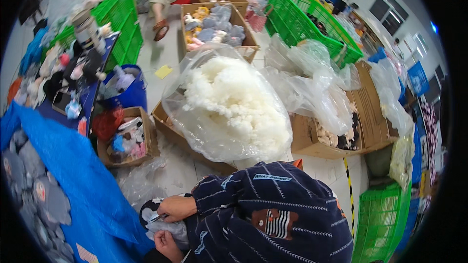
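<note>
Low in the view, my right hand [179, 208] reaches across to the left, its fingers closed around a slim metal tool [155, 218]. Its kind is too small to make out. The tool's tip rests against a pale grey plush piece [176, 231], which lies over dark cloth by my lap. Just below, my left hand [167, 245] has its fingers curled in at the near edge of the same piece and appears to pinch it. A navy sleeve with white stripes [219, 196] covers my right arm.
Ahead stands a big clear bag of white stuffing [229, 102] in a carton. Left are a blue tarp [83, 165] with grey plush pieces, a small carton [148, 136] and a blue bucket [134, 92]. Right are an open carton [321, 151] and a green crate [382, 214]. People sit farther off.
</note>
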Action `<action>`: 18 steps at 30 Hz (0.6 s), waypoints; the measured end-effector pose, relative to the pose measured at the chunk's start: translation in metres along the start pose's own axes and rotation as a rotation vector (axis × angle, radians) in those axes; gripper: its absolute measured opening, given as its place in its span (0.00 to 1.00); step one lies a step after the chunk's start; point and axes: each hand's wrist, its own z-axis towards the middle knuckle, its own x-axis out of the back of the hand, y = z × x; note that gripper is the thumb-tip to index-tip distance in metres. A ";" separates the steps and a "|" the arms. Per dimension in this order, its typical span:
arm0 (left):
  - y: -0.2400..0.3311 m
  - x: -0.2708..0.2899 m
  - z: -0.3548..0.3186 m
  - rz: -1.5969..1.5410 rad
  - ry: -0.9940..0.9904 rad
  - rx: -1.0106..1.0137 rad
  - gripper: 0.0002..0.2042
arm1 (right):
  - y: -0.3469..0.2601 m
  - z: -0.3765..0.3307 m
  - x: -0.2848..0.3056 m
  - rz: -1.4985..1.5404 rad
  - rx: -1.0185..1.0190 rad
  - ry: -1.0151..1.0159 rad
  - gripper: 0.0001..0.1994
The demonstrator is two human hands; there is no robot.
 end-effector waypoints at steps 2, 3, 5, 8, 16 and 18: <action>0.008 -0.009 0.015 0.010 -0.048 -0.056 0.10 | 0.006 -0.006 0.011 -0.008 -0.075 0.046 0.10; 0.009 -0.012 0.021 0.009 -0.035 -0.036 0.10 | 0.009 -0.007 0.013 -0.007 -0.113 0.058 0.09; 0.016 -0.021 0.028 0.041 -0.035 -0.108 0.10 | 0.011 -0.008 0.021 -0.022 -0.180 0.076 0.09; 0.031 -0.038 0.037 0.067 -0.018 -0.209 0.09 | 0.020 -0.011 0.026 -0.053 -0.236 0.186 0.10; 0.064 -0.078 0.062 0.400 -0.093 -0.410 0.09 | 0.064 -0.023 0.046 0.076 -0.218 0.265 0.11; 0.060 -0.078 0.069 0.402 -0.085 -0.416 0.09 | 0.077 -0.018 0.044 0.159 -0.167 0.249 0.11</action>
